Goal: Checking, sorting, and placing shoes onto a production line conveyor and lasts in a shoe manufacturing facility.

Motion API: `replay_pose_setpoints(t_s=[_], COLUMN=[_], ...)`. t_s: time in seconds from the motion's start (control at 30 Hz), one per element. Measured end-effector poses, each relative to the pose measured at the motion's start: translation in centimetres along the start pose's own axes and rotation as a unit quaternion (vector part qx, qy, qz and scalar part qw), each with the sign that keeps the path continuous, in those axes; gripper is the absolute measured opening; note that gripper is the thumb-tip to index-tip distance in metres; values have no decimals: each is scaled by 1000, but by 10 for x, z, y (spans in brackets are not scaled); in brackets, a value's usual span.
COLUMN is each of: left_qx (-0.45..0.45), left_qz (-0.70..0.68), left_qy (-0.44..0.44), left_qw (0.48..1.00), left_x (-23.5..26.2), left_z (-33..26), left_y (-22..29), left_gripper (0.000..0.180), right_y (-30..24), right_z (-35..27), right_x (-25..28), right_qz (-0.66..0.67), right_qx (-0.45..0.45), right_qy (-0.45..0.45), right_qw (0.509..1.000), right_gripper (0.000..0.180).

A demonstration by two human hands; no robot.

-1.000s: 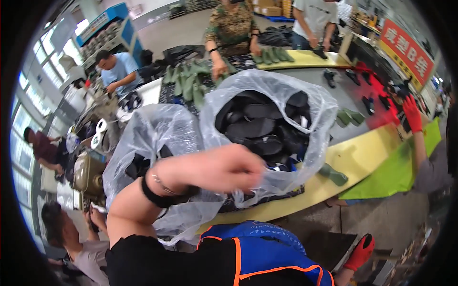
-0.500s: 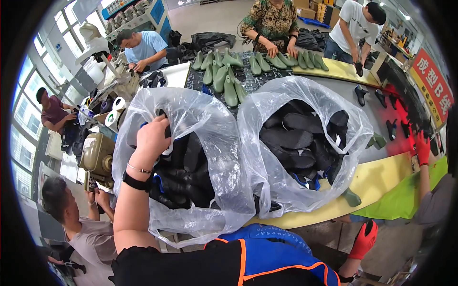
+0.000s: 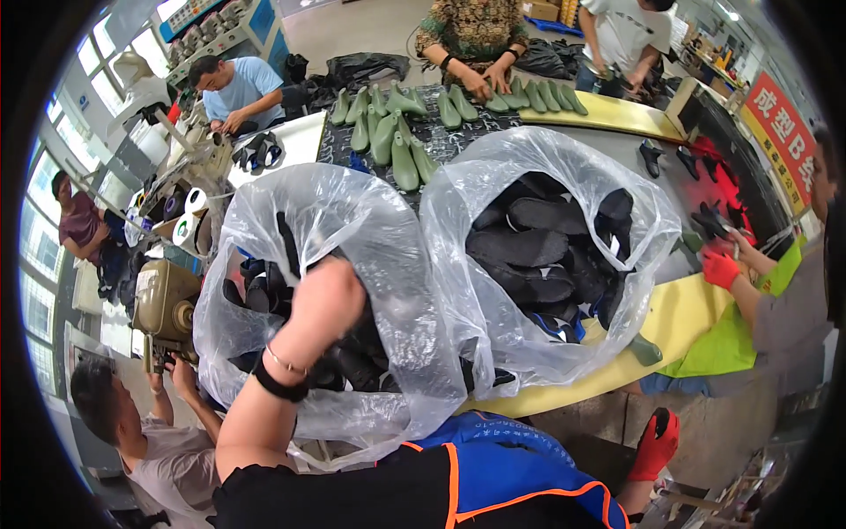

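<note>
Factory bench — left hand reaching inside clear bag, grip hidden.

Head-worn fisheye camera looks steeply down, close over two plastic bags.

A yellow-edged table carries 2 clear bags and green shoe lasts.

Two clear plastic bags (both holding black soles) and one hand.
</note>
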State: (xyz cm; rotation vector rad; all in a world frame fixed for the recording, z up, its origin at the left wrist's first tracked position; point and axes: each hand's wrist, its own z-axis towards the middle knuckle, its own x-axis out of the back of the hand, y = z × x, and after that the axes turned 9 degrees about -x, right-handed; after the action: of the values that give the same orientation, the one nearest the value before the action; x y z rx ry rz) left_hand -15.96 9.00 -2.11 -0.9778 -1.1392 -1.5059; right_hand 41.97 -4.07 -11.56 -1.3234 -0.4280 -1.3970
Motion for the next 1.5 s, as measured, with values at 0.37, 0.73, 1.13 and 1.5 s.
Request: replay_pose_setpoints(t_s=[0.37, 0.73, 1.13, 1.5], left_qx=[163, -45, -108, -430], left_qz=[138, -534, -721, -87], left_qy=[-16, -132, -257, -171], left_qw=[977, 834, 635, 882], left_x=[-24, 139, -67, -177], left_z=[-1, -25, -33, 139], left_y=[-12, 119, 371, 330], left_gripper=[61, 85, 66, 16], right_y=[-13, -75, -82, 49], right_z=[-23, -17, -58, -134], right_x=[11, 33, 56, 85], right_qz=[-18, 216, 601, 473], right_qx=[-81, -21, -160, -268], right_qy=[8, -114, -95, 194], right_qw=[997, 970, 777, 816], right_gripper=[24, 28, 59, 52])
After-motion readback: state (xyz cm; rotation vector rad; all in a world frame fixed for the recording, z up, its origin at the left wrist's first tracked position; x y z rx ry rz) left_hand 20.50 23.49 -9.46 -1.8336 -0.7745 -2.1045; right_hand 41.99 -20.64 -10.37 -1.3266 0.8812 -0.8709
